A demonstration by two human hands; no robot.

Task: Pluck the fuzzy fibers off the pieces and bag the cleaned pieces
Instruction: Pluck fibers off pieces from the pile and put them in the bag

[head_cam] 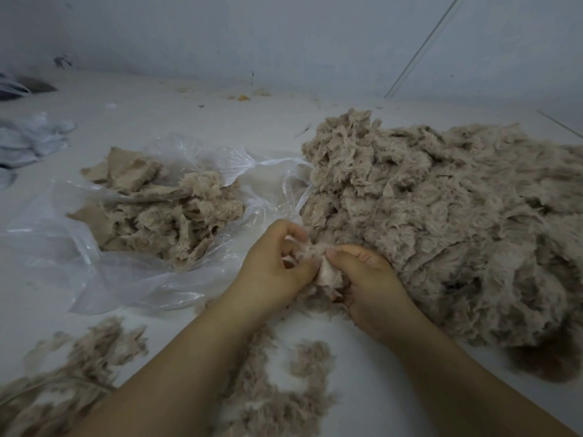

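A small beige fuzzy piece (328, 274) sits between both hands at the centre. My right hand (369, 285) grips its pale backing from the right. My left hand (274, 266) pinches a tuft of its fibers with curled fingers. A large heap of fuzzy pieces (441, 216) fills the right side, just behind my hands. To the left lies an open clear plastic bag (132, 279) holding cleaned beige pieces (164, 212). Plucked loose fibers (271, 389) are scattered on the white floor near my forearms.
More loose fiber (63, 373) lies at the bottom left. Crumpled pale plastic or cloth (28, 140) sits at the far left. Small debris (243, 96) lies near the wall at the back. A thin rail (422, 48) runs diagonally at the upper right.
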